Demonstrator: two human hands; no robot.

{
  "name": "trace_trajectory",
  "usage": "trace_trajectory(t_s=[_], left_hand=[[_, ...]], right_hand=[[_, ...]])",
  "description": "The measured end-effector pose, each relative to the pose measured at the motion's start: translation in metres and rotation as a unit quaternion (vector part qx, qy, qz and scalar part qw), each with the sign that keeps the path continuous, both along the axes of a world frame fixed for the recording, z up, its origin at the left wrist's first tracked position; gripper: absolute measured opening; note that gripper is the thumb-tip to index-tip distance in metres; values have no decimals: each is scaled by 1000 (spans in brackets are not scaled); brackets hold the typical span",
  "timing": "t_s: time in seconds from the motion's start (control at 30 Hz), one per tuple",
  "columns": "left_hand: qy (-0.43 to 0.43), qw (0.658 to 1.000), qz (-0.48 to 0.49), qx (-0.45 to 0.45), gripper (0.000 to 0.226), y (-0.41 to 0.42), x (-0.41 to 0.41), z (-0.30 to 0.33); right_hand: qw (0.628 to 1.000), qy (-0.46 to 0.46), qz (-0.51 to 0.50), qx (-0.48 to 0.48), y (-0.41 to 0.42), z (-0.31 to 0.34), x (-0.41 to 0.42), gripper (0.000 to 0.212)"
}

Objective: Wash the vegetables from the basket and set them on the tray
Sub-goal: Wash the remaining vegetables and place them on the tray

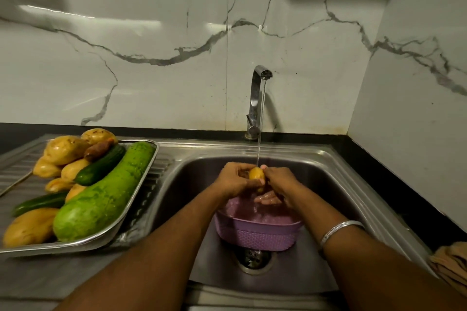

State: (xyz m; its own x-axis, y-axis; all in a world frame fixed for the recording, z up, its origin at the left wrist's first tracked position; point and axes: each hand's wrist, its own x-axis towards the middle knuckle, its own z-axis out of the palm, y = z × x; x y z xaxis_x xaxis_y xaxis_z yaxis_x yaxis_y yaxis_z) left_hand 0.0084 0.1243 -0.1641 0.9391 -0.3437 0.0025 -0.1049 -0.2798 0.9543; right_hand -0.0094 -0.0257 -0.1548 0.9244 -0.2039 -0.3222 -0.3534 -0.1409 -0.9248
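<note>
1. Head view shows a person's left hand (pixel 233 178) and right hand (pixel 279 180) meeting over the stainless steel sink (pixel 328 184), pinching a small yellow potato (pixel 256 175) between them
2. Both hands have their fingers curled onto the potato, the left hand from its left side and the right hand from its right; neither is released
3. That small potato sits directly under the thin stream of water (pixel 260 129) falling from the chrome tap (pixel 255 103), and this seems to be why it is held so high and so far back in the basin
4. Its long axis runs roughly up and down, with the rounded top end facing the stream and the lower end hidden by fingers
5. Below the hands stands the lilac plastic woven-pattern basket (pixel 257 235), over the round metal drain (pixel 254 257), so run-off falls through it; whether more vegetables lie inside cannot be told
6. Left of the basin, on the ribbed draining board, rests the rectangular steel tray (pixel 141 184), near enough for a short carry, which likely explains its spot
7. It already holds a long pale green bottle gourd (pixel 101 197), lying diagonally with its narrow end towards the wall, two dark green cucumbers (pixel 101 165) and a pile of yellow-brown potatoes (pixel 64 149)
8. Judging by the full tray, the washing looks nearly done
</note>
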Motion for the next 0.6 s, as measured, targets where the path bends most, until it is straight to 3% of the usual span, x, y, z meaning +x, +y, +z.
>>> trace_trajectory(t_s=[0.1,0.17,0.3,0.47,0.6], left_hand=[[-143,970,29,195,60,-2,0,-1],[-183,947,35,261,56,-6,-3,-2],[-236,929,86,271,43,-15,-3,2],[-160,916,43,366,36,-5,3,-11],[-163,922,68,345,41,-1,14,-16]], right_hand=[[972,-46,-9,-231,-9,-5,6,23],[950,-71,-23,-302,-13,-7,7,20],[954,-113,-78,-267,-26,-7,11,22],[967,-122,-83,-209,-29,0,14,20],[962,-178,-67,-198,-26,31,41,9]])
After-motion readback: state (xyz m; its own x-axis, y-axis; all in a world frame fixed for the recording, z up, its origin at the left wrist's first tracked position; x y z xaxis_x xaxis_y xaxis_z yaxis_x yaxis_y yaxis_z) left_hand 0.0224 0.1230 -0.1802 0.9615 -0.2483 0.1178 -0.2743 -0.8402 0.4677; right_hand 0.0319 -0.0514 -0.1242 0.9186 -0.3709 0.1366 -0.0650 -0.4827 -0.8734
